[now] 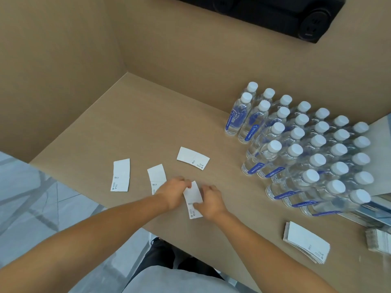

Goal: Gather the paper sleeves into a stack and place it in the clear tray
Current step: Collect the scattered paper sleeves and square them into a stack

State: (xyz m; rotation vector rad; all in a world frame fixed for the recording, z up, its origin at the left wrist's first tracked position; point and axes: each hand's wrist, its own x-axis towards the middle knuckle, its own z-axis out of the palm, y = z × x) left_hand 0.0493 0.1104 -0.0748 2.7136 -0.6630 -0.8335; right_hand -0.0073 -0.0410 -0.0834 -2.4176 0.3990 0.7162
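Both hands meet over one white paper sleeve [193,197] near the front of the brown cardboard surface [148,123]. My left hand [172,192] pinches its top left edge and my right hand [211,201] grips its right side. Three more sleeves lie flat: one at the left [120,174], one just behind my left hand [157,174], one farther back [193,158]. A thick stack of sleeves [306,242] rests at the right front. At the right edge a clear tray [378,240] holding more sleeves is partly cut off.
Several rows of small water bottles with white caps [306,149] crowd the right side. Cardboard walls rise behind and to the left. A black box with round sockets [296,15] sits on top at the back. The floor shows at lower left.
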